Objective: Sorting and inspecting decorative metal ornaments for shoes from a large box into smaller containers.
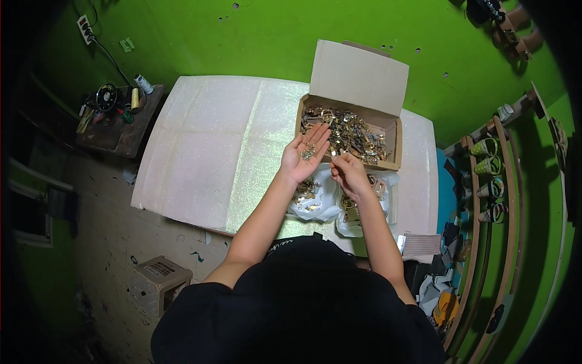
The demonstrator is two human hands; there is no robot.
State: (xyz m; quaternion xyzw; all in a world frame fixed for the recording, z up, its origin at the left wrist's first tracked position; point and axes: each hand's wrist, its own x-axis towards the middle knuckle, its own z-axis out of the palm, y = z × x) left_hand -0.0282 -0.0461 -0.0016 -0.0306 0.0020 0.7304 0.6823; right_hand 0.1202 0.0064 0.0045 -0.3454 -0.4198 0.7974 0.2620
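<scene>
The left hand (pixel 305 155) lies palm up and flat, fingers spread wide and pointing toward the open cardboard box (pixel 350 138), so that it works as a small tray: a little heap of gold-coloured metal pieces (pixel 308 152) rests in the hollow of the palm, held by nothing more than gravity. The right hand (pixel 349 171) hovers just beside it, on the near side of the box, knuckles up and fingers curled narrow, the tips drawn together as if pinching one piece; whether anything sits between them is too small to tell.

The box stands on the far edge of the desk (pixel 212 151), its lid (pixel 359 76) folded upright against the green wall (pixel 254 36), which leaves the mass of brass-toned hardware inside open to reach from above. Just in front of the box, under both hands, white plastic bags (pixel 315 206) lie open with more of the same metal pieces showing in them, near enough that a hand can pass between box and bags with little travel.

Both forearms come up from the lower edge and converge toward the box, elbows bent and wide apart, wrists close together; the left wrist is turned outward to keep the palm level, the right bent slightly down.
</scene>
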